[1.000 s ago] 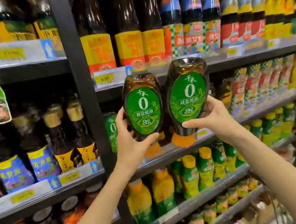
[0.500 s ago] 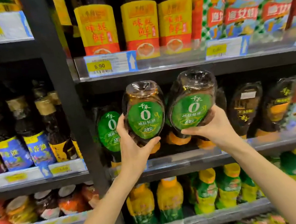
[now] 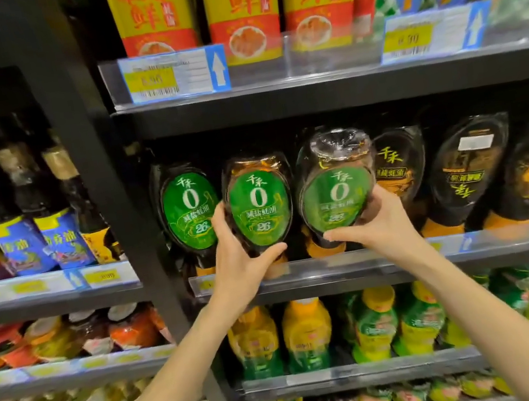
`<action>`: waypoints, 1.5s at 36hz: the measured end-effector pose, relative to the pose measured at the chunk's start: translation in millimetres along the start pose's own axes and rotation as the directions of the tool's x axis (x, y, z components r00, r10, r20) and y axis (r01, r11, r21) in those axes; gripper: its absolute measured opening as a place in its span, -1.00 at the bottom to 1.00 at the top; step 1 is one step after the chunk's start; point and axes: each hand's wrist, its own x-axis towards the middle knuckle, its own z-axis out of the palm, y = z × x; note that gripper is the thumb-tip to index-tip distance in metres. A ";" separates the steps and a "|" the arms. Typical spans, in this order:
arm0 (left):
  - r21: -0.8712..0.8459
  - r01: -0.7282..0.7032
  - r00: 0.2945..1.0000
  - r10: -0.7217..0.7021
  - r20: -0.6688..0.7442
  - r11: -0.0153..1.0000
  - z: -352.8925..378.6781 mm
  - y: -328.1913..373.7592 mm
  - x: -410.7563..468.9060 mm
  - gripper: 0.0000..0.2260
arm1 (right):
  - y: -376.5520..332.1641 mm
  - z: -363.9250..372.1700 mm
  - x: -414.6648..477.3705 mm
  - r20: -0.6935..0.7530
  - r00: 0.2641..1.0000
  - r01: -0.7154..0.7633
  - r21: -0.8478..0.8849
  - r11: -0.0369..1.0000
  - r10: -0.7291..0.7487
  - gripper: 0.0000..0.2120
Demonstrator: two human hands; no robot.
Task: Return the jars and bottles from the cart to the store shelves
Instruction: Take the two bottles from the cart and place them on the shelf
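Note:
My left hand (image 3: 241, 263) grips a dark squeeze bottle with a green oval label (image 3: 260, 206), held cap-down just over the front lip of the middle shelf (image 3: 370, 261). My right hand (image 3: 376, 226) holds a second green-label bottle (image 3: 335, 189), tilted so its clear base leans toward me. A matching green-label bottle (image 3: 190, 210) stands on the shelf just left of my left hand. Orange caps show below both held bottles.
Dark bottles with yellow lettering (image 3: 469, 168) fill the shelf to the right. A black upright post (image 3: 105, 190) divides this bay from the bottles on the left. Tall yellow-label bottles (image 3: 241, 6) stand on the shelf above; yellow-green bottles (image 3: 307, 335) sit below.
Both hands have carried the two bottles forward and down into the middle shelf opening, and the view has closed in on the shelf. The right bottle has tipped further toward me.

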 end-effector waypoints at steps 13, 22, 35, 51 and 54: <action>0.096 0.076 0.994 -0.082 0.066 0.993 -2.6 -0.6 9.8 -0.12 | 19.5 3.8 8.3 0.081 0.988 -0.133 0.020 0.991 0.131 -0.42; 0.193 0.076 0.994 -0.090 0.064 0.978 -2.5 0.6 8.4 -0.04 | 20.8 1.5 15.0 0.152 0.972 -0.180 -0.030 0.983 0.182 -0.40; 0.379 0.100 0.994 -0.074 -0.082 0.920 0.0 2.2 0.0 -0.12 | 20.6 3.0 11.0 0.095 0.977 -0.184 -0.100 0.978 0.193 -0.41; 0.455 0.223 0.969 -0.145 -0.200 0.862 9.9 2.6 8.1 -0.17 | 23.0 5.0 13.8 0.090 0.984 -0.142 -0.138 0.980 0.155 -0.44; 0.468 0.241 0.963 -0.151 -0.222 0.850 12.7 2.9 7.2 -0.19 | 23.3 5.9 13.5 0.082 0.984 -0.145 -0.155 0.977 0.159 -0.44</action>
